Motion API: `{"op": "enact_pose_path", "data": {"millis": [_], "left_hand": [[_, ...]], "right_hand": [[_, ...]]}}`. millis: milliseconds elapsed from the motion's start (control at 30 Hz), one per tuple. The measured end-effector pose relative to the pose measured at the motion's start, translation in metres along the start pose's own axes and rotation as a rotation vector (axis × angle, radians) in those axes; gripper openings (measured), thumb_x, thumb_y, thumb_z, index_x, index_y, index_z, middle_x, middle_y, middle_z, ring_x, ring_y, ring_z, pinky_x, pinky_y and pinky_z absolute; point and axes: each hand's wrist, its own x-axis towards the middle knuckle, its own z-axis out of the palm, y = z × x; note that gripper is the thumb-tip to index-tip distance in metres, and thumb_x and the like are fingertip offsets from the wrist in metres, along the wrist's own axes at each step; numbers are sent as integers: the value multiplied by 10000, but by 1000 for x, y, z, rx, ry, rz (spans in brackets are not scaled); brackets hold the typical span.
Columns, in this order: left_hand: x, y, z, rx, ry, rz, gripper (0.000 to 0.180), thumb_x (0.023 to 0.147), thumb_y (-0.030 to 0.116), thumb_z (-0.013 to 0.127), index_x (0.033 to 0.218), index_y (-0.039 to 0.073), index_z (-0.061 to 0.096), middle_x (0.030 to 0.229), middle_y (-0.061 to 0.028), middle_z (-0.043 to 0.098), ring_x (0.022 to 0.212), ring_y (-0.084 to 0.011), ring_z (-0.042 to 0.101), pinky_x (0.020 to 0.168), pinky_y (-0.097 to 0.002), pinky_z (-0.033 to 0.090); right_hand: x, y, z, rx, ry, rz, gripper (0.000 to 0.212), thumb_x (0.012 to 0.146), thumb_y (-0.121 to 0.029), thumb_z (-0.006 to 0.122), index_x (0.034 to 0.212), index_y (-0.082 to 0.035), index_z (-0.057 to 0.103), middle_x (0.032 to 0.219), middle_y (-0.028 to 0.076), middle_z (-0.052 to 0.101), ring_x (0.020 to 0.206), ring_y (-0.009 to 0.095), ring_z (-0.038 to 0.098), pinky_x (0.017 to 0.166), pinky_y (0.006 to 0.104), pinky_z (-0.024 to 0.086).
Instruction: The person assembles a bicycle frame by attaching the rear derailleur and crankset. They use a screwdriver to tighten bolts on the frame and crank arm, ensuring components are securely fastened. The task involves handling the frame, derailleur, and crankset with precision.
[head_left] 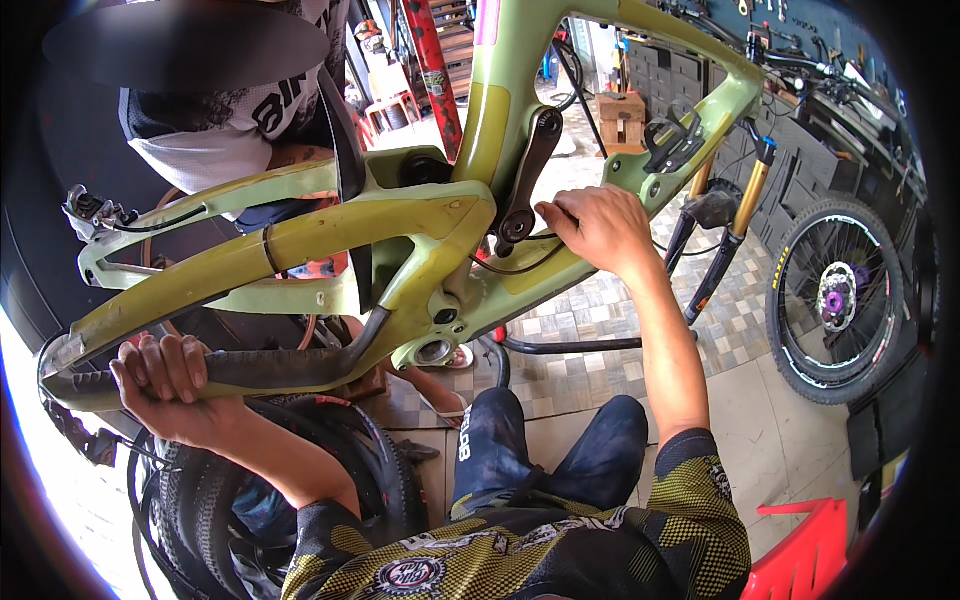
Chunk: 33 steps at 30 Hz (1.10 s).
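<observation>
A green and olive bicycle frame stretches across the view, its rear end at the left. My left hand is closed around the lower rear stay, fingers over its black ribbed protector. On the down tube, my right hand lies with its thumb toward the left and its fingers curled over the far side, partly hidden. Just left of that thumb is a dark link arm; a thin black cable loops below it. The round bottom bracket shell faces me. A brake caliper sits at the rear.
Another person stands behind the frame at the left. A red pole rises behind the frame. Tyres stand at lower left, a wheel and a gold-legged fork at right. A red plastic piece is at lower right.
</observation>
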Motion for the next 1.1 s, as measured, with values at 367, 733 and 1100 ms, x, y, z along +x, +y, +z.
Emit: {"op": "enact_pose_path", "data": {"millis": [367, 733, 1100], "left_hand": [[-4, -1, -4, 4, 51, 30, 314, 1131, 237, 476, 833, 136, 461, 600, 46, 373, 437, -37, 338, 427, -242, 391], [-1, 1, 0, -13, -18, -8, 298, 1131, 226, 467, 849, 130, 462, 596, 41, 369, 450, -51, 358, 451, -256, 404], [-2, -1, -2, -19, 2, -3, 309, 1125, 230, 474, 831, 134, 458, 590, 39, 380, 452, -49, 356, 456, -260, 407]], "right_hand": [[1, 0, -3, 23, 0, 13, 476, 1035, -443, 615, 756, -66, 698, 689, 163, 659, 707, 408, 657, 665, 506, 500], [-1, -1, 0, -2, -12, 16, 507, 1038, -472, 591, 756, -69, 712, 688, 173, 675, 713, 408, 681, 682, 518, 523], [2, -3, -5, -15, -40, 39, 520, 1040, -492, 579, 786, -70, 743, 705, 179, 696, 729, 406, 697, 706, 516, 542]]}}
